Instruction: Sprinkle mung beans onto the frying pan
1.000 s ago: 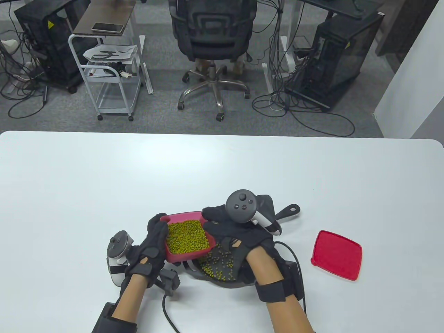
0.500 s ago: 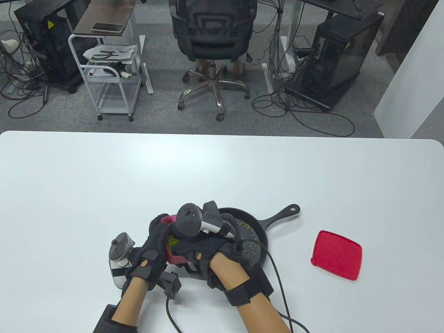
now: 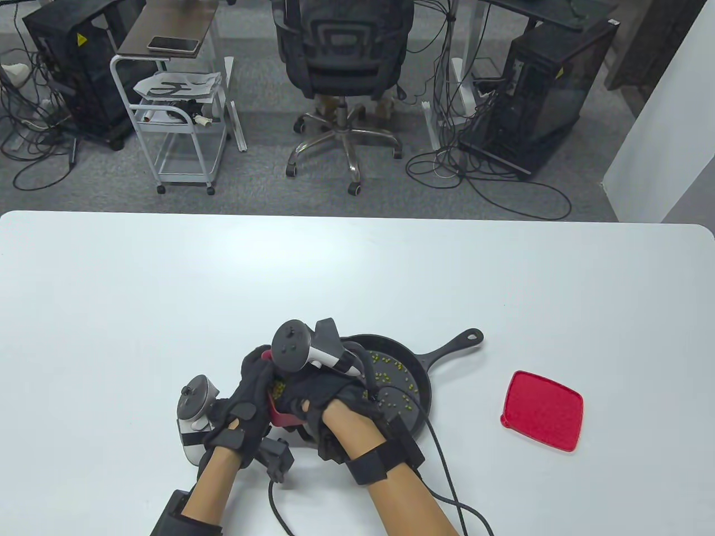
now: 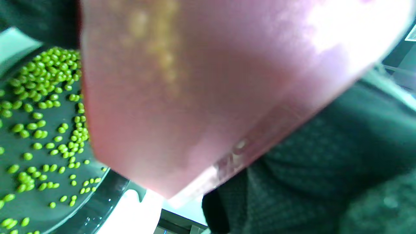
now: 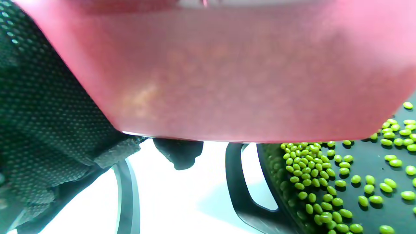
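A black cast-iron frying pan (image 3: 423,373) lies on the white table with its handle to the upper right. Green mung beans (image 3: 391,385) are scattered in it; they also show in the left wrist view (image 4: 39,107) and the right wrist view (image 5: 325,182). My left hand (image 3: 248,402) grips the left side of a red container (image 3: 279,416) of beans, held over the pan's left edge. My right hand (image 3: 313,391) covers the container from above, fingers reaching into it; whether they hold beans is hidden. The container's red underside fills the left wrist view (image 4: 201,84) and the right wrist view (image 5: 227,74).
The container's red lid (image 3: 542,410) lies on the table right of the pan. Cables run from both wrists toward the near table edge. An office chair (image 3: 343,61) and a white cart (image 3: 179,111) stand on the floor beyond the table.
My right hand has moved left from above the pan to above the red container and now hides most of its beans. More of the pan shows. The left hand has barely moved.
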The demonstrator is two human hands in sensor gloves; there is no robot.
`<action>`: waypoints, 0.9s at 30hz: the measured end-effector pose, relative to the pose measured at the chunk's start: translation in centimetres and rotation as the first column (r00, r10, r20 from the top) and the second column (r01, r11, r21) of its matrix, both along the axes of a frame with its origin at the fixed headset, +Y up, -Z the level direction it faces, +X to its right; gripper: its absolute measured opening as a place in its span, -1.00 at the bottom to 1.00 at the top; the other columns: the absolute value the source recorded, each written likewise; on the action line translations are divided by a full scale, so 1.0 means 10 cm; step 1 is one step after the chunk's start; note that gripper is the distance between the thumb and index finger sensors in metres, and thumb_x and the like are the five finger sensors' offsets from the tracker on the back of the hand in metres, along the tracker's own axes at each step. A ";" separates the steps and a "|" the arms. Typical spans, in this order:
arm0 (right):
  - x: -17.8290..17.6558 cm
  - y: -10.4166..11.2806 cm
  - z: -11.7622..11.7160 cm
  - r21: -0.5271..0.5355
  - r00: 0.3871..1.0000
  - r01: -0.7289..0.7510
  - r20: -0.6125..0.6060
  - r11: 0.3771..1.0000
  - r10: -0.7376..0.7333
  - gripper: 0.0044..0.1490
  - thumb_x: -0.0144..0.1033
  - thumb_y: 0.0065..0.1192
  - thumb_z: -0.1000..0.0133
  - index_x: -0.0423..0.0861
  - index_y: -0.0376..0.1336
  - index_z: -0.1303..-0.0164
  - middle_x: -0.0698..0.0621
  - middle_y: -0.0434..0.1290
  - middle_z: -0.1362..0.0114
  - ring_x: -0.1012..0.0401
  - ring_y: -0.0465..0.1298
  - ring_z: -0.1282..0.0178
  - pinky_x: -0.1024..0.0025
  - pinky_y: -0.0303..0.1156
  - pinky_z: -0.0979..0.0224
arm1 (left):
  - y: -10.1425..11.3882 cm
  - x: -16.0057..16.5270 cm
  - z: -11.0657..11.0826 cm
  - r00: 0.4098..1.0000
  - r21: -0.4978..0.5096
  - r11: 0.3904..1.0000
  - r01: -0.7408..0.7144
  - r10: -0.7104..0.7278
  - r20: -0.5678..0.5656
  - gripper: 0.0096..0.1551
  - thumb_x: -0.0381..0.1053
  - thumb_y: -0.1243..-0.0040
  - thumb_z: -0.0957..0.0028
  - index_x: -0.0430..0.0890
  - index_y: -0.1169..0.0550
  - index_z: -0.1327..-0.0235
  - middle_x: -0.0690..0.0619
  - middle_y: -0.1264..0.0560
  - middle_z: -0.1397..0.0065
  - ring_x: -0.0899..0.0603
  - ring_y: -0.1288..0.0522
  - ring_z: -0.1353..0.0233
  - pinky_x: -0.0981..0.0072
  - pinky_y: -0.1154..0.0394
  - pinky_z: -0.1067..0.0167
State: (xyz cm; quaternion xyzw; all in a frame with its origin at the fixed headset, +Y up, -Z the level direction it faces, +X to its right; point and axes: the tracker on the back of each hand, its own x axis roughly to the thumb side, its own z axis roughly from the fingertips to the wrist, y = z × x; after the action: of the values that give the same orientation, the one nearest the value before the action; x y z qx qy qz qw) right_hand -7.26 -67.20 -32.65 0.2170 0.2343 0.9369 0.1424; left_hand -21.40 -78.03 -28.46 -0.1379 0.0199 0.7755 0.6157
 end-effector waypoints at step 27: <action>0.78 0.45 -0.20 0.162 0.959 0.213 0.155 0.963 -0.238 -0.53 -0.52 0.51 -0.09 0.03 0.41 -0.19 -0.15 0.44 -0.41 -0.14 0.59 -0.03 0.43 0.68 0.19 | -0.01 -0.10 -0.05 1.000 -0.025 1.000 -0.010 0.009 -0.017 -0.11 0.55 0.15 -0.05 0.22 0.03 -0.55 -0.26 -0.14 -0.55 -0.33 -0.57 -0.03 0.08 -0.67 0.25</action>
State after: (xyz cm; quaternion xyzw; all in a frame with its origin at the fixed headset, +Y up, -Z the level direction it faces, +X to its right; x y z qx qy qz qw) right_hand 0.52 -62.69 -34.68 0.1696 0.1266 0.9442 0.2525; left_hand -22.45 -78.10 -28.95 -0.1391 0.0344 0.7793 0.6101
